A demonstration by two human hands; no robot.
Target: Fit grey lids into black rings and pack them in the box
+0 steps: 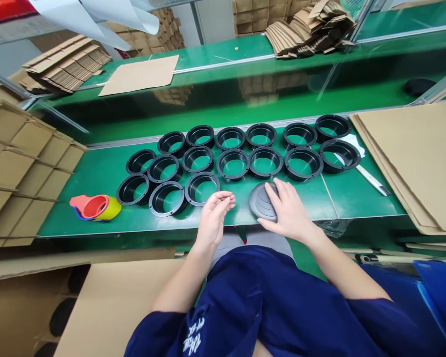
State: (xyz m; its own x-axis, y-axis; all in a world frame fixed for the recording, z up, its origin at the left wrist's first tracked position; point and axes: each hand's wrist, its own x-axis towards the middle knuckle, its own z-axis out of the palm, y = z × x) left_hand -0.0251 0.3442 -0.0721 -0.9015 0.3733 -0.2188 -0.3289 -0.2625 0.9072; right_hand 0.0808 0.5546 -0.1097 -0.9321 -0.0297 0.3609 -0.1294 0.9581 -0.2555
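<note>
My right hand (290, 210) lies on a dark grey ribbed round cap (260, 201) near the front edge of the green bench, fingers curled over its right side. My left hand (212, 218) hovers just left of it, fingers loosely curled and apart, holding nothing. Beyond both hands several black plastic rings (232, 163) stand in rows on the bench; the nearest ring (201, 188) sits right above my left fingertips.
A red and yellow tape dispenser (94, 207) lies at the left. Flat cardboard sheets (419, 163) are stacked at the right, a cardboard divider grid (18, 163) at the left, an open carton (70, 297) below. A white utility knife (371, 179) lies by the rings.
</note>
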